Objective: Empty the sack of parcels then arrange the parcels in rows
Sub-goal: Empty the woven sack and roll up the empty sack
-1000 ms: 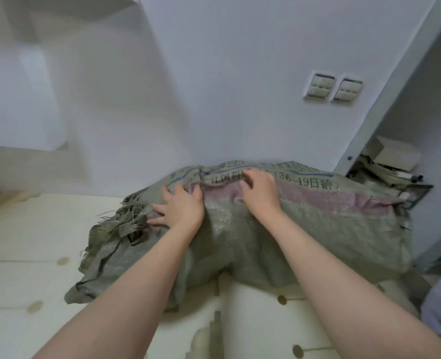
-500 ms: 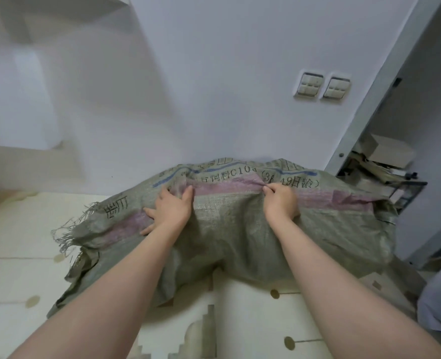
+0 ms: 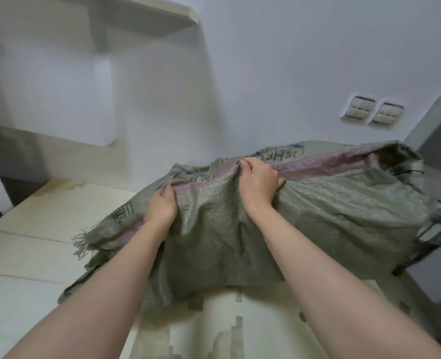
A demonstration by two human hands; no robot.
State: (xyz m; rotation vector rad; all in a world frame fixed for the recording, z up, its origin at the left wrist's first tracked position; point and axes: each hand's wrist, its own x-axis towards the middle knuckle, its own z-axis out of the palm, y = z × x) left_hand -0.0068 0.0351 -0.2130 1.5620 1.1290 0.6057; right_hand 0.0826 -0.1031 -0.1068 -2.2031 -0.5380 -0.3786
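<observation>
Woven green sack (image 3: 331, 203) lies bulging below the wall switches (image 3: 372, 114), its fabric bunched in our left hand (image 3: 161, 207) and right hand (image 3: 258, 181), both fisted tight. Emptying seems barely begun; next we must upend it so parcels spill out.

White wall (image 3: 266, 60) bearing two switch plates (image 3: 373, 113); white shelf unit (image 3: 58, 86) at left; cream patterned floor (image 3: 33, 242) below.
</observation>
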